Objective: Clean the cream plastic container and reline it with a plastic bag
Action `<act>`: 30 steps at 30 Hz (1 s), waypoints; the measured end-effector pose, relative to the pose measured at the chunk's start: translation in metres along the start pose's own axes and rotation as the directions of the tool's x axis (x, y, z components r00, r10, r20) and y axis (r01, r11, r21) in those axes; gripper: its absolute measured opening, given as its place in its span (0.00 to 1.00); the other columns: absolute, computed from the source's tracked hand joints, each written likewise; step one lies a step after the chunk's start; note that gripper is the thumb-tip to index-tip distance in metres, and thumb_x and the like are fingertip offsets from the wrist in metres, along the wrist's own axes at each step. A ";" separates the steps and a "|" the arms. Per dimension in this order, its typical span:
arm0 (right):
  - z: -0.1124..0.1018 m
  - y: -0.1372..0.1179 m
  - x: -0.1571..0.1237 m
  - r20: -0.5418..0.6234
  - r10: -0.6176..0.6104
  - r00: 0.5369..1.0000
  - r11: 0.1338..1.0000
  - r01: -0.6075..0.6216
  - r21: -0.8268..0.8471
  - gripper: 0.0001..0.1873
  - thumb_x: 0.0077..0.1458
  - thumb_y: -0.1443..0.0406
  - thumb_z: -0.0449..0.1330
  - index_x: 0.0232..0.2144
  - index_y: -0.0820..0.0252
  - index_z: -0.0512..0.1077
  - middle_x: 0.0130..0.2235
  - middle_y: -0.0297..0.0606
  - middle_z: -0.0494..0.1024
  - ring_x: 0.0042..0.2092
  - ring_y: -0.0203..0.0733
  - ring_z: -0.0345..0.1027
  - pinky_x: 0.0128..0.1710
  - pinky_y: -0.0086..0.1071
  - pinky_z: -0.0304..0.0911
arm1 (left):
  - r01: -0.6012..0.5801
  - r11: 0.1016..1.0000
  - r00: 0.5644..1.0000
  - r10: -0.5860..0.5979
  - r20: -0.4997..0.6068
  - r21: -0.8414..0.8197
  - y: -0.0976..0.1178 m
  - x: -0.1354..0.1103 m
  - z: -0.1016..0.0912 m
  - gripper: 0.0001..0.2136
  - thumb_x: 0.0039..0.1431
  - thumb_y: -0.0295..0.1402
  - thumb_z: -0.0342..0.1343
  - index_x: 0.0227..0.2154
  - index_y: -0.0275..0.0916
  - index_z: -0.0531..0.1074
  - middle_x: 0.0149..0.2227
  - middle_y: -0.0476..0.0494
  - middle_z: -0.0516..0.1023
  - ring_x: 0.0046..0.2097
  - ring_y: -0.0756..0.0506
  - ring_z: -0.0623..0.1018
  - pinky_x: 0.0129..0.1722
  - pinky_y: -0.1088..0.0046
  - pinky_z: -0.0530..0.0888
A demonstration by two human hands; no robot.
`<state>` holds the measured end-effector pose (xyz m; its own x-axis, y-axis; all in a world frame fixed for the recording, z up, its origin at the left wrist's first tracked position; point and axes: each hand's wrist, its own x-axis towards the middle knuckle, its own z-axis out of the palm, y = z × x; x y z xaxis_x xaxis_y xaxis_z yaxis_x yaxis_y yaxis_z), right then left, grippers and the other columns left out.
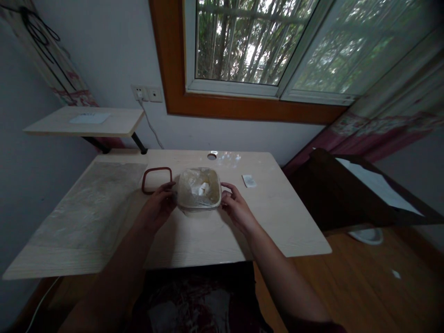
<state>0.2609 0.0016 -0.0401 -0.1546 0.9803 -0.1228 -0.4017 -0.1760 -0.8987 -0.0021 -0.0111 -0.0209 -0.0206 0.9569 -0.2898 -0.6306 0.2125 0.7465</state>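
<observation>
A small, pale, square-mouthed bin (200, 206) stands on the table in front of me, seen from above. A clear plastic bag (189, 185) lines it and spreads over its rim, with a crumpled white piece, like tissue (204, 188), inside. My left hand (160, 206) is at the bin's left side, its fingers closed on the bag's edge. On the opposite side, my right hand (238, 209) pinches a bit of the bag by the rim. A reddish-brown ring frame (157, 169) lies flat just beyond my left hand.
A clear plastic sheet (90, 203) covers the left of the table (277, 222). A small white packet (249, 181) lies to the right. Back left is a raised shelf (58, 121) with paper on it. A dark piece of furniture (333, 194) stands at right.
</observation>
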 end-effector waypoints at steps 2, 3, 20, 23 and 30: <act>0.002 -0.005 0.000 -0.011 -0.011 1.000 0.997 0.011 0.075 0.26 0.46 0.66 0.69 0.48 0.52 0.70 0.27 0.25 0.70 0.27 0.31 0.62 0.26 0.24 0.62 | 0.037 0.996 0.999 -0.038 -0.015 -0.076 0.001 0.001 0.000 0.17 0.50 0.19 0.58 0.44 0.35 0.75 0.34 0.46 0.79 0.32 0.52 0.79 0.29 0.79 0.77; 0.004 -0.007 0.000 -0.016 -0.003 1.000 0.994 0.005 0.107 0.25 0.46 0.67 0.69 0.47 0.52 0.70 0.27 0.25 0.70 0.26 0.30 0.61 0.25 0.24 0.62 | 0.047 0.993 0.999 -0.050 -0.022 -0.104 0.001 0.001 0.001 0.16 0.50 0.18 0.57 0.43 0.35 0.75 0.34 0.46 0.80 0.32 0.51 0.79 0.29 0.79 0.77; 0.006 -0.011 -0.004 0.068 -0.052 0.996 0.955 0.030 0.297 0.25 0.43 0.70 0.72 0.44 0.49 0.74 0.39 0.29 0.75 0.35 0.33 0.69 0.33 0.26 0.67 | -0.252 0.968 0.968 0.252 0.016 -0.018 -0.014 0.015 0.010 0.04 0.51 0.26 0.59 0.28 0.37 0.79 0.32 0.46 0.78 0.37 0.51 0.76 0.37 0.78 0.73; 0.001 -0.009 -0.005 0.103 -0.112 0.988 0.969 0.086 0.230 0.18 0.41 0.70 0.72 0.36 0.51 0.76 0.40 0.31 0.74 0.40 0.35 0.68 0.39 0.29 0.66 | -0.293 0.955 0.951 0.286 0.120 0.051 -0.016 0.014 0.009 0.04 0.51 0.27 0.59 0.29 0.37 0.79 0.37 0.44 0.76 0.43 0.49 0.76 0.44 0.75 0.74; -0.011 0.005 -0.001 0.158 -0.344 0.925 0.926 0.363 -0.107 0.12 0.45 0.65 0.72 0.33 0.52 0.75 0.40 0.33 0.71 0.38 0.36 0.64 0.40 0.33 0.63 | -0.595 0.715 0.802 0.503 0.322 0.367 -0.016 0.009 -0.008 0.20 0.47 0.26 0.67 0.44 0.46 0.75 0.62 0.46 0.58 0.50 0.47 0.74 0.51 0.67 0.76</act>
<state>0.2688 0.0010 -0.0492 -0.1475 0.9536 0.2625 -0.3313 0.2024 -0.9216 0.0018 -0.0076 -0.0404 -0.0839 0.9384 0.3354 -0.1538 -0.3447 0.9260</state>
